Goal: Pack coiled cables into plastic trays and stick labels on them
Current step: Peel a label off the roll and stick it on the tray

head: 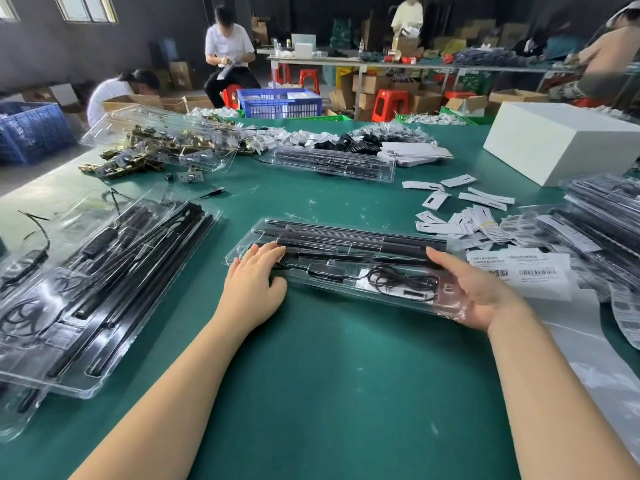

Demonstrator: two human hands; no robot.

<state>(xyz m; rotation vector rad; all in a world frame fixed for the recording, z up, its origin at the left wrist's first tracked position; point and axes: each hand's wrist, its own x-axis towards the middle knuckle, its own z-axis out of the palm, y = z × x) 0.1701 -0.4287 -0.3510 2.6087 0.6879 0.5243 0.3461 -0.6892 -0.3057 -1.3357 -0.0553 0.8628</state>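
A long clear plastic tray [322, 289] lies across the green table [329, 393] in front of me. It holds black rods [363, 242] along its far side and a coiled black cable [398, 280] with an inline box in its near right pocket. My left hand [254, 278] lies flat on the tray's left end, fingers over the rods. My right hand [474, 289] grips the tray's right end from underneath, thumb on top by the rods. Barcode label sheets [519, 268] lie just right of the tray.
Filled clear trays are stacked at the left [90, 292] and the right edge [602, 216]. Another tray [332, 162], loose white tags [460, 199], brass hardware [138, 157] and a white box [561, 140] sit farther back. People work behind the table.
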